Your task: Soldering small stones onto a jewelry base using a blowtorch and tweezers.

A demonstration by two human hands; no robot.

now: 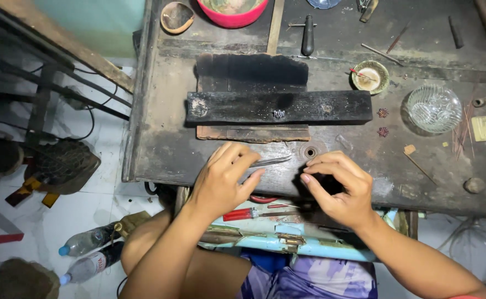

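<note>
I see silver-grey tweezers point(269, 161) against my dark, sooty workbench point(431, 171), a charred black block point(279, 107), a pink-red bowl point(233, 11), a clear ribbed glass dish point(434, 108), a red-handled screwdriver point(242, 214) and purple-patterned shorts point(315, 279).

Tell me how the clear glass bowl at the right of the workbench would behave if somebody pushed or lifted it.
The glass bowl looks fragile, being thin, clear, patterned glass. Its rounded shape suggests it may rock or slide when pushed on the dark workbench. It appears empty, so probably light.
</note>
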